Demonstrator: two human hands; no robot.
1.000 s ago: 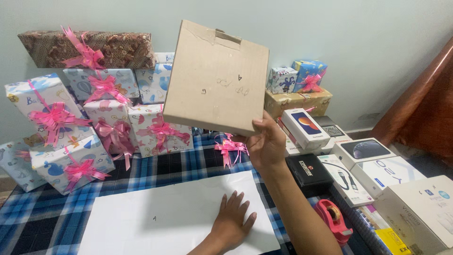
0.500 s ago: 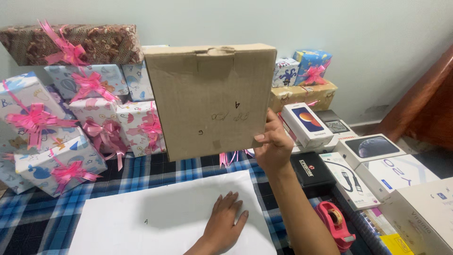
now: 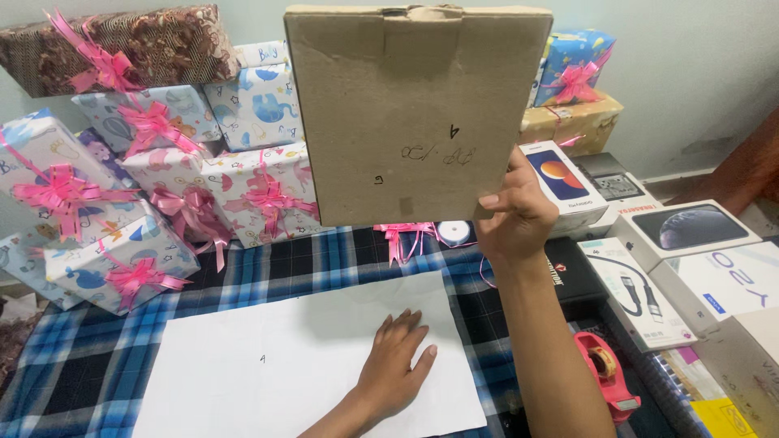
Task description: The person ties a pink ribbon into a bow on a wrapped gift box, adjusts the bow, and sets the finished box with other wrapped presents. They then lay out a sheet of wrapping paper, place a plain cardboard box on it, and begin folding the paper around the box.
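We have the right hand (image 3: 515,215) raised over the middle of the scene, thumb and fingers pinching the lower right edge of a flat cardboard box (image 3: 418,113), which stands upright in the air with its broad face toward us and clear of everything below. The left hand (image 3: 398,365) lies palm down with fingers spread on a white paper sheet (image 3: 268,365), pressing it flat near its right end; the sheet covers the near part of a blue checked cloth (image 3: 324,259) on the worktop. Far left, wrapped gifts (image 3: 162,178) with pink bows are stacked against the wall, more gifts (image 3: 580,69) sit far right behind the box, and a loose pink bow (image 3: 402,235) lies just beyond the sheet. To the right are phone boxes (image 3: 686,231), and a pink tape dispenser (image 3: 604,373) sits near the right forearm. As we judge it, the weak point is the grip: the box is held by one edge only, so its weight hangs off to the left of the fingers and it could swing or slip out, dropping onto the sheet or the loose bow. If it tilts back it could knock the gift stack, which looks loosely piled. The sheet is pinned at one end alone, so a falling box could skew or crease it.
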